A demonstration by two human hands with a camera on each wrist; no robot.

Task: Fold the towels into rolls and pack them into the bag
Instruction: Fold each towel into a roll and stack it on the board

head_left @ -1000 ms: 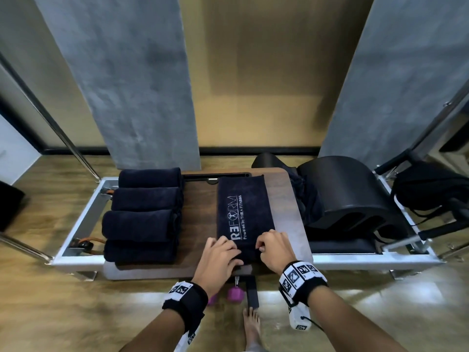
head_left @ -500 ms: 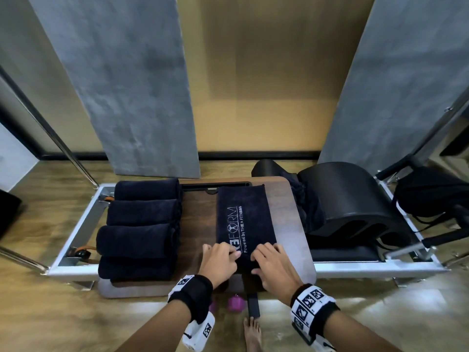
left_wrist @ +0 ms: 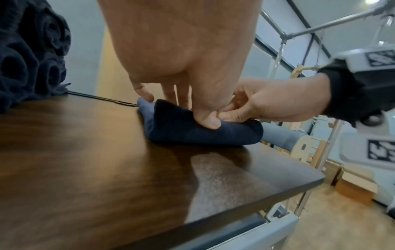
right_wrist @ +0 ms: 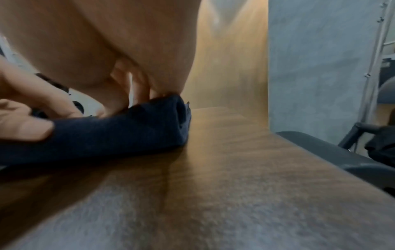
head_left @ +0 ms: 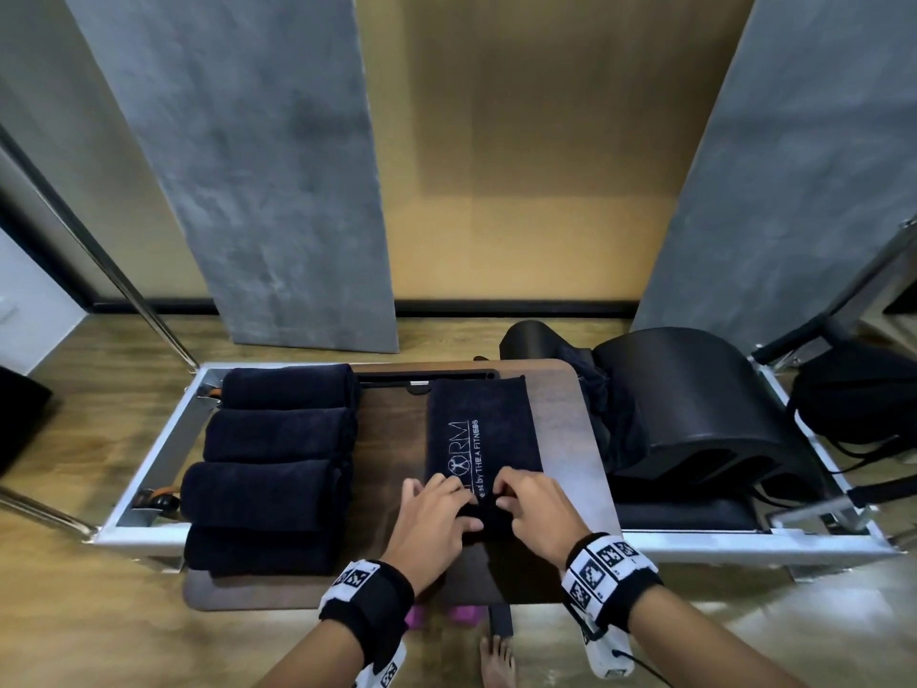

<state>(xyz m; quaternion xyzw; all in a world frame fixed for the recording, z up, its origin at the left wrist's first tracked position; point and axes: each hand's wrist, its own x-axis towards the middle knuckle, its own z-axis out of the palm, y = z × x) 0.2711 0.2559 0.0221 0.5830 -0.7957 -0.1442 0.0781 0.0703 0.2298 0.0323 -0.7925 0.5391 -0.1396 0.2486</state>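
Note:
A dark navy towel [head_left: 484, 429] with white lettering lies lengthwise on the brown wooden board [head_left: 387, 439]. Its near end is turned over into a low roll [left_wrist: 203, 130] [right_wrist: 132, 125]. My left hand [head_left: 436, 508] grips the roll's left part, thumb on the near face, fingers over the top. My right hand [head_left: 528, 504] grips the right part the same way. Several finished navy rolls [head_left: 278, 464] lie side by side on the board's left. A black bag [head_left: 853, 399] sits at the far right.
A black curved barrel [head_left: 694, 409] stands right of the board on the metal-framed bed [head_left: 149, 464], with dark cloth [head_left: 610, 419] bunched beside it. Metal poles [head_left: 114, 270] rise at the left. A bare foot [head_left: 496, 662] stands on the wooden floor below.
The roll has travelled away from me along the towel and now covers the first letters of the logo. Both hands moved forward with it.

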